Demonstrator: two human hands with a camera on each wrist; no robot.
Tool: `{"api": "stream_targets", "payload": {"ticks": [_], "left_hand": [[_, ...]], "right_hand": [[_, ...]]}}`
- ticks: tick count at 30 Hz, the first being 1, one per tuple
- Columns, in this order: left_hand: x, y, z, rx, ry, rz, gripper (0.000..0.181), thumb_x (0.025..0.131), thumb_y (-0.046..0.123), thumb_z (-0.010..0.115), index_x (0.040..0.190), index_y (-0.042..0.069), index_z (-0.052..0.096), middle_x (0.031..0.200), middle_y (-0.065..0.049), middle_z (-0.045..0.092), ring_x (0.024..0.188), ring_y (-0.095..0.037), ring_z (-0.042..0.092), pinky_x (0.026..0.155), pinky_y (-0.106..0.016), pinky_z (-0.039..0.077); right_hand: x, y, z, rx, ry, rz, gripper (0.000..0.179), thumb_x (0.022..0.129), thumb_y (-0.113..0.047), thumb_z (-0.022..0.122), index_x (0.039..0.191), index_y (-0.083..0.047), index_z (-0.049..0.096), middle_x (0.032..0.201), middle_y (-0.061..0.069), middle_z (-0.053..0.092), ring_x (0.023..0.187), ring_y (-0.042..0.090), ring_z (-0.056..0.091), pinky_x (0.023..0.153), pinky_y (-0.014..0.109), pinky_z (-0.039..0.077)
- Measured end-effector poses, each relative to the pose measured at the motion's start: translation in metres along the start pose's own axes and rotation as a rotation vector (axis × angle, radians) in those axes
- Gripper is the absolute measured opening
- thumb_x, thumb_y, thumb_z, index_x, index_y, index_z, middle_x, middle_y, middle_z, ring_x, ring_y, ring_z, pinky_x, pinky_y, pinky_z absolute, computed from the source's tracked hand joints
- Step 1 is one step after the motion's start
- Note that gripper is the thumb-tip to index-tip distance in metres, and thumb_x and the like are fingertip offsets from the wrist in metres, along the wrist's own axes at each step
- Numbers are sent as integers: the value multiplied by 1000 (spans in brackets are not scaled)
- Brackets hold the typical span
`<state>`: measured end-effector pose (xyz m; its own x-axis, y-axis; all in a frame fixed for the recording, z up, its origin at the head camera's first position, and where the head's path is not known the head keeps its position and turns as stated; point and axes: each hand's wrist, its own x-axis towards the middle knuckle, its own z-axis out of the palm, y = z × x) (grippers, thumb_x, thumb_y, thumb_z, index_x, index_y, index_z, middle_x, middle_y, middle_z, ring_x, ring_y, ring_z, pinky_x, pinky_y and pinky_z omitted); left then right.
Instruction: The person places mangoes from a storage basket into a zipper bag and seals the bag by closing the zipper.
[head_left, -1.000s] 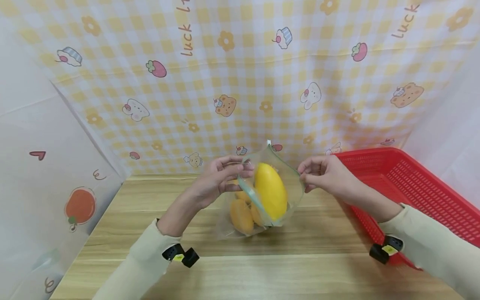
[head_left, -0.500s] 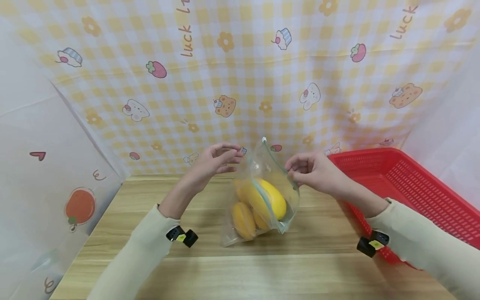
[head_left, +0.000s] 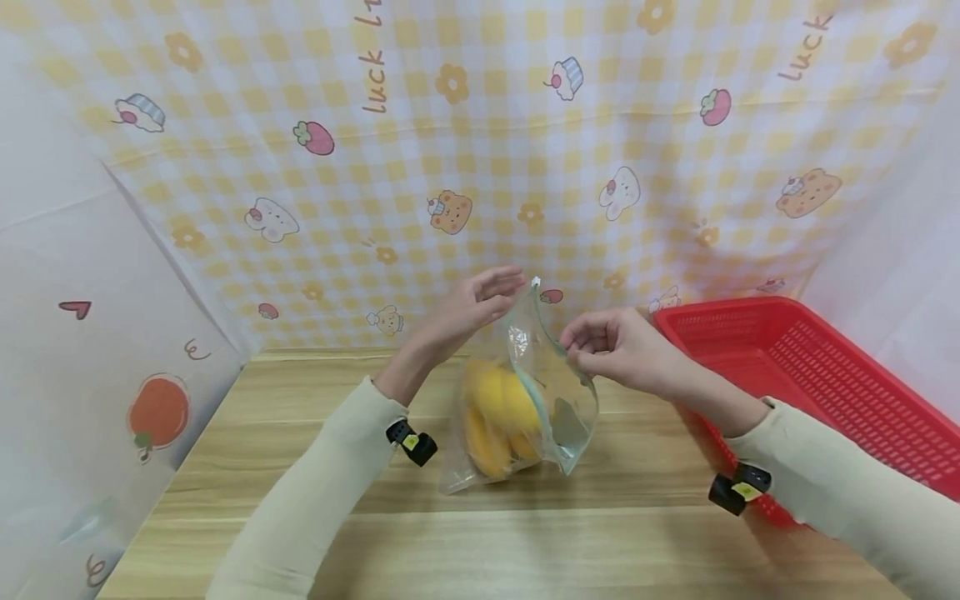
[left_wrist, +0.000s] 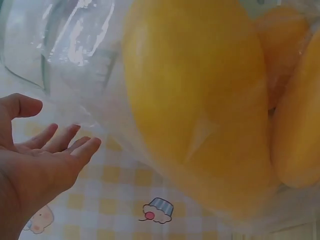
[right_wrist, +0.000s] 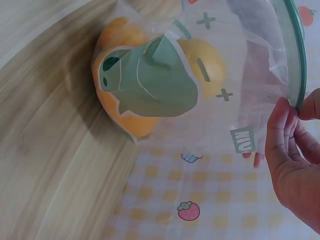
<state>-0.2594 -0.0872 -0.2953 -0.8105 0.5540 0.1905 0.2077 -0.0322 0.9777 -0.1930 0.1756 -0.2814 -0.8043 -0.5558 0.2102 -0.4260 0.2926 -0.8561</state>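
A clear zip bag (head_left: 551, 417) with green printing leans on the table, its mouth gaping toward the right. Inside lie a large yellow mango-shaped fruit (left_wrist: 195, 100) and several smaller orange fruits (left_wrist: 300, 135). My right hand (head_left: 626, 350) pinches the green zip edge (right_wrist: 300, 60) between thumb and fingers. Beside the upper corner of the bag, my left hand (head_left: 476, 308) has its fingers loosely extended, close to the white slider (head_left: 536, 282). In the left wrist view the same hand (left_wrist: 45, 155) holds nothing, palm toward the bag.
A red plastic basket (head_left: 806, 321) stands on the right, partly behind the right forearm. The wooden table (head_left: 420, 550) ends at a yellow checked cloth (head_left: 375, 183) hung behind it. White sheeting (head_left: 60, 217) closes off the left side.
The left hand has let go of the bag's mouth and risen right toward the slider. The yellow fruit has sunk deeper, leftward into the bag. The right hand has shifted slightly left, still pinching the edge.
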Motion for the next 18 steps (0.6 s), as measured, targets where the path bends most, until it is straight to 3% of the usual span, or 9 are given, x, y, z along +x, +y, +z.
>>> {"api": "stream_targets", "payload": {"ticks": [5,11,18], "left_hand": [[3,-9,-1,38,77,-1,37,105,8,58,141,0,55,136,-12,60,126,-23,54,108,-37,44],[-10,-14,-6,65,176,24,20,99,12,69,117,2,68,112,-11,69,106,-26,62,93,-36,53],[-28,-15,-14,17,248,16,24,97,9,71,119,-1,66,110,-13,68,102,-26,64,95,-41,55]], "right_hand": [[-2,0,0,-31,-16,-9,12,88,8,66,100,4,69,82,10,68,73,22,64,61,25,55],[-12,5,-5,-39,-21,12,10,90,6,69,98,1,67,81,11,67,71,25,65,61,33,60],[-38,16,-5,-8,-87,137,12,92,-2,73,99,2,64,82,15,65,70,29,68,62,42,62]]}}
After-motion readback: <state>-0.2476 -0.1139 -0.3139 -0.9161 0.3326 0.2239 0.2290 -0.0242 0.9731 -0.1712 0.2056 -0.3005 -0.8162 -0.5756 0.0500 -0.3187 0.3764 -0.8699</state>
